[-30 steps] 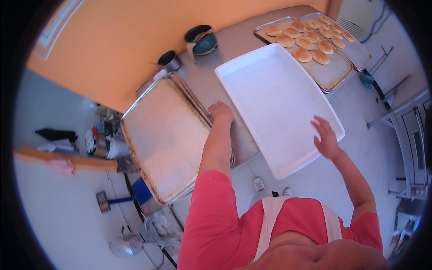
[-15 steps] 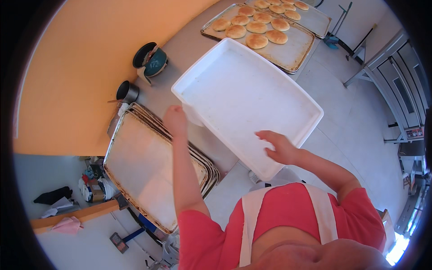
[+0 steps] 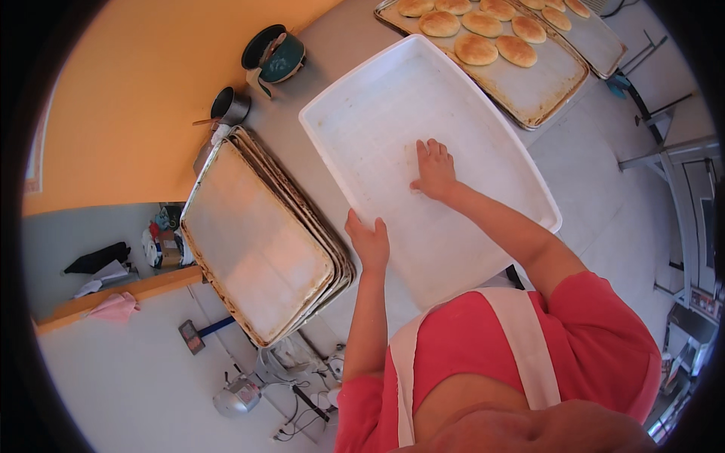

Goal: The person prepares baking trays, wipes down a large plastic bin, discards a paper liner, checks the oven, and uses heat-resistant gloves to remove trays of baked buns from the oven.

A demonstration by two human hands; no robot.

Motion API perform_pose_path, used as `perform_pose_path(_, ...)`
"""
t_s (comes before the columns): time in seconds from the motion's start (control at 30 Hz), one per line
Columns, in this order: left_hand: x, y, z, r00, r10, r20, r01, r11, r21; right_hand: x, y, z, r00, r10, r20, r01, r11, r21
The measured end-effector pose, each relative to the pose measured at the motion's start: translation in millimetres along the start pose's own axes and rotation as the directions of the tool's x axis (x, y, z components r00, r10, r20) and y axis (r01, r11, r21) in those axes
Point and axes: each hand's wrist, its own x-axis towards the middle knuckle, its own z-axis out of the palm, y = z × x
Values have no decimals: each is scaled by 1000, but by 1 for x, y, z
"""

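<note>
White plastic for the bin (image 3: 389,124), a shallow, round-cornered oblong with a smooth, scuffed floor and a thick rolled rim, slanting over the table (image 3: 283,140), near end out past the edge and close to the apron (image 3: 521,347). At the left rim, the left hand (image 3: 368,241), holding it, thumb on the inner side and fingers on the outer. Over the middle of the bin's floor, the right hand (image 3: 436,174), palm down, nothing in its grasp, fingers nearly straight and slightly parted, thumb out to the side; cannot tell whether touching the plastic. Just beside, to the left, a neat stack of metal trays (image 3: 253,241), pale and flat on top, rims browned and crusted. Beyond, near the orange wall (image 3: 143,113), a rounded green pot (image 3: 285,59) with a dark inside, and a smaller dark metal saucepan (image 3: 232,107). Past the bin's far right side, oval golden buns (image 3: 482,24), glossy and domed, on a scorched-edged sheet (image 3: 545,98). Low at left, a crumpled pink cloth (image 3: 115,307) on an orange ledge (image 3: 170,283).
</note>
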Motion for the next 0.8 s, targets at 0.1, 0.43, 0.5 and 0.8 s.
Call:
perform_pose_path(0.1, -4, 18, 5, 980, -171, 98, 181, 978, -101, 3, 2, -2, 1000, 5, 24, -5, 999, -34)
perform_pose_path(0.43, -1, 7, 8, 913, -362, 187, 407, 829, -382, 78, 31, -58, 959, -218, -183, 215, 976, -39)
perform_pose_path(0.5, 1, 11, 6, 886, -407, 220, 462, 806, -370, 120, 36, -83, 989, -103, -111, 72, 965, -253)
perform_pose_path(0.8, 0, 15, 3, 921, -327, 210, 383, 860, -338, 197, 19, -32, 984, -130, -117, 97, 961, -257)
